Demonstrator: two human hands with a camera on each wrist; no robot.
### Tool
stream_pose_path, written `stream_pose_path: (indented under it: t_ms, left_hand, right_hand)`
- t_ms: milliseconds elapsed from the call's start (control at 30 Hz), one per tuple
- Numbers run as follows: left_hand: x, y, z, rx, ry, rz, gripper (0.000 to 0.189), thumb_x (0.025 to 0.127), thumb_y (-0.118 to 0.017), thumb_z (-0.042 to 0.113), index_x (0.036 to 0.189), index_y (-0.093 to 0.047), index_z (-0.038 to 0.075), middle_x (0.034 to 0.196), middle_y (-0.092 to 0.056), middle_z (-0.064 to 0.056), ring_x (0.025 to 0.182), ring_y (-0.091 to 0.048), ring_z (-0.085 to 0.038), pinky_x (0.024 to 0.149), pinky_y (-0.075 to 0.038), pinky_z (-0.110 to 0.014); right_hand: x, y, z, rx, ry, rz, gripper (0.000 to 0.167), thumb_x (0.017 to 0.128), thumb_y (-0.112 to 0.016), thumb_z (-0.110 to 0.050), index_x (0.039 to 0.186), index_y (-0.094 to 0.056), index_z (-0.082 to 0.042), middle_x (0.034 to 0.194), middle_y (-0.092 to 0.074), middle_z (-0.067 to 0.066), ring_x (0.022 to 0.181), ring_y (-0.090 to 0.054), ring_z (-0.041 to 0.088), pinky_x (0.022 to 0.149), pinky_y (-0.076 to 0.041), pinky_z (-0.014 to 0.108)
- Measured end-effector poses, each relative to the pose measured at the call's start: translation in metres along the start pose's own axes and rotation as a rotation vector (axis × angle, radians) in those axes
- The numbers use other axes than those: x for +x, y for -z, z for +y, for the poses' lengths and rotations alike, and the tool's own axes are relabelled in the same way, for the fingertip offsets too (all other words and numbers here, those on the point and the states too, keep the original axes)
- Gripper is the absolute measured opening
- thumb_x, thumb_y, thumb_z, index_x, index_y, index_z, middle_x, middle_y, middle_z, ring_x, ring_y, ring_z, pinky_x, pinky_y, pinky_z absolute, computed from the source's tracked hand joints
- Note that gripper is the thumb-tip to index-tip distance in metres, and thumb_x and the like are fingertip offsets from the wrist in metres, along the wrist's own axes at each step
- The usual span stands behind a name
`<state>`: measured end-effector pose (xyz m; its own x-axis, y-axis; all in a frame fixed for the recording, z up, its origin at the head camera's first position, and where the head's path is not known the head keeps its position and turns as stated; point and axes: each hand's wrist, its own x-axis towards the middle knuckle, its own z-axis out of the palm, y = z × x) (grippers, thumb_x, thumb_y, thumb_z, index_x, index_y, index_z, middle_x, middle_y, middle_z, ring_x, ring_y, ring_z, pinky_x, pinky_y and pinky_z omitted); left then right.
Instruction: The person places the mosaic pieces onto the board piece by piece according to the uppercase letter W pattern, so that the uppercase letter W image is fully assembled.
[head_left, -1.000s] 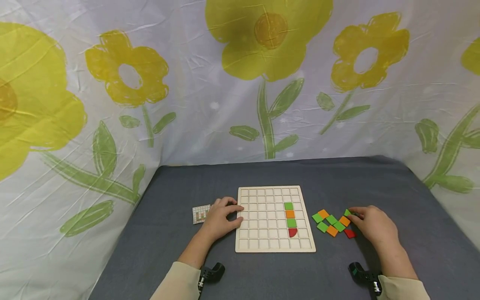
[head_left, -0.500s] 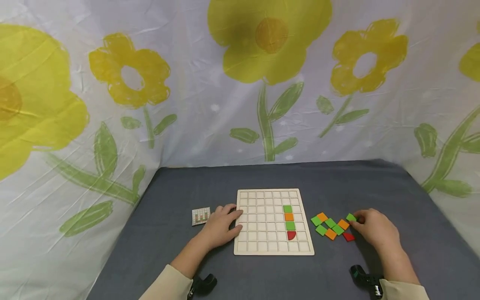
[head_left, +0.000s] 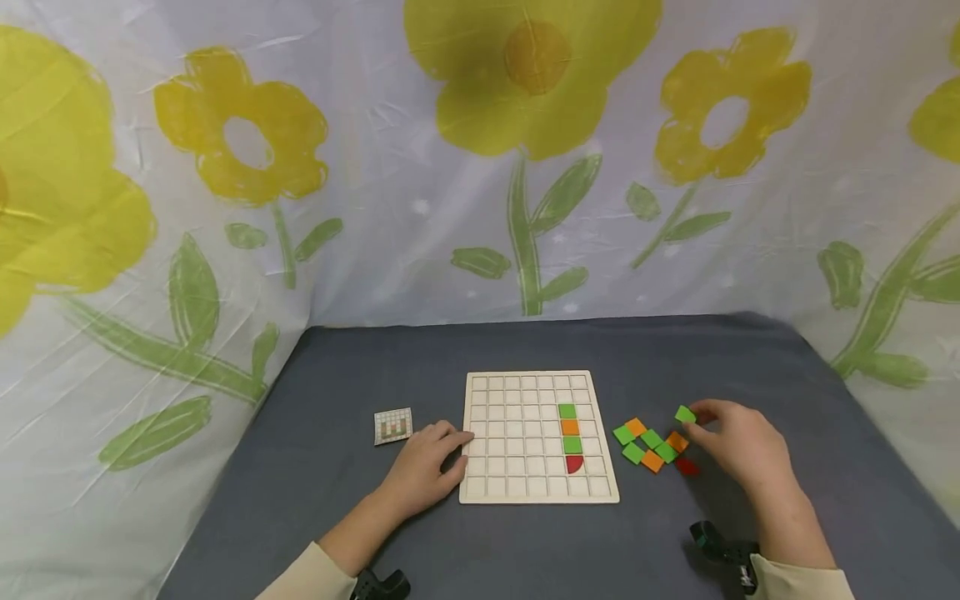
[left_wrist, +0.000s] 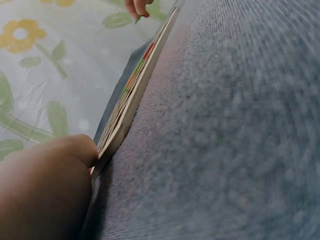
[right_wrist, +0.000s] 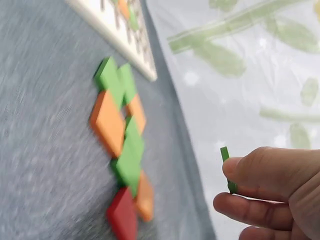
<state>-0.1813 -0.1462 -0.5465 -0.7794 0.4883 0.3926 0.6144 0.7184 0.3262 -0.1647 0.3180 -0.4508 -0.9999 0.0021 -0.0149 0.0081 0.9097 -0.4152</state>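
Observation:
My right hand (head_left: 742, 437) pinches a green square tile (head_left: 685, 414) between thumb and fingers. In the right wrist view that green tile (right_wrist: 228, 170) is seen edge-on, raised over the cloth. Below it lie loose green and orange tiles (right_wrist: 107, 122) and a red tile (right_wrist: 122, 212). My left hand (head_left: 426, 467) rests at the left edge of the wooden grid board (head_left: 517, 492), fingertips and thumb touching its rim. One column of the board holds a green tile (head_left: 567, 411), an orange tile (head_left: 570, 427), another green tile and a red rounded piece (head_left: 574, 463).
A small pattern card (head_left: 393, 426) lies left of the board. Dark grey cloth (head_left: 352, 358) covers the table, and a flower-printed curtain (head_left: 390, 208) hangs behind it. Black wrist cameras (head_left: 723, 546) sit on both forearms.
My right hand has taken hold of a green tile at the pile's far right and lifted it. My left hand has slid slightly down along the board's left edge.

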Motion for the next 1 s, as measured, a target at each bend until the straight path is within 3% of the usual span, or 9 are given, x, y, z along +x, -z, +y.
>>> stream_pose_path:
  t_ms: [267,500,600,700,900,1000]
  left_hand:
    - [0.002,0.003,-0.005,0.0,-0.021,-0.039,0.032,0.098,-0.071,0.024,0.129,-0.071,0.017,0.102,-0.061,0.004,0.084,-0.051,-0.011,0.075,-0.045,-0.035]
    - [0.003,0.004,-0.006,0.008,-0.039,-0.052,0.032,0.098,-0.069,0.024,0.129,-0.071,0.016,0.101,-0.061,0.003,0.082,-0.051,-0.011,0.073,-0.044,-0.035]
    - [0.006,0.005,-0.006,0.01,-0.046,-0.048,0.031,0.098,-0.07,0.023,0.128,-0.071,0.016,0.1,-0.061,0.003,0.081,-0.05,-0.01,0.072,-0.044,-0.034]
    - [0.008,0.005,-0.006,0.006,-0.062,-0.047,0.031,0.098,-0.069,0.023,0.128,-0.071,0.015,0.1,-0.061,0.004,0.079,-0.049,-0.01,0.071,-0.043,-0.033]
    - [0.009,0.004,-0.006,0.0,-0.061,-0.043,0.03,0.098,-0.069,0.023,0.127,-0.072,0.016,0.098,-0.061,0.005,0.078,-0.049,-0.009,0.07,-0.042,-0.033]
    - [0.005,0.004,-0.007,-0.004,-0.049,-0.035,0.029,0.097,-0.069,0.021,0.126,-0.072,0.015,0.097,-0.061,0.005,0.078,-0.049,-0.01,0.07,-0.043,-0.033]
  right_hand:
    - [-0.009,0.005,-0.031,0.024,0.093,0.107,0.04,0.093,-0.075,-0.025,0.125,-0.07,-0.003,0.112,-0.07,0.015,0.086,-0.065,0.031,0.06,-0.048,0.042]
    - [-0.012,0.001,-0.061,0.078,0.146,0.099,0.037,0.093,-0.074,-0.021,0.125,-0.071,-0.004,0.111,-0.07,0.012,0.078,-0.061,0.021,0.061,-0.045,0.037]
    - [-0.009,-0.003,-0.072,0.111,0.167,0.094,0.035,0.093,-0.074,-0.019,0.125,-0.071,-0.004,0.11,-0.07,0.011,0.063,-0.053,0.017,0.055,-0.041,0.035]
    - [-0.007,-0.007,-0.081,0.133,0.193,0.099,0.032,0.093,-0.075,-0.018,0.122,-0.072,-0.006,0.108,-0.069,0.01,0.057,-0.046,0.017,0.053,-0.038,0.035]
    - [-0.004,-0.023,-0.097,0.104,0.29,0.115,0.026,0.089,-0.08,-0.017,0.114,-0.076,-0.01,0.096,-0.064,0.0,0.073,-0.053,0.014,0.062,-0.044,0.035]
    - [-0.003,-0.036,-0.105,0.081,0.362,0.102,0.026,0.088,-0.082,-0.017,0.113,-0.077,-0.01,0.088,-0.058,-0.002,0.071,-0.049,0.013,0.06,-0.042,0.033]
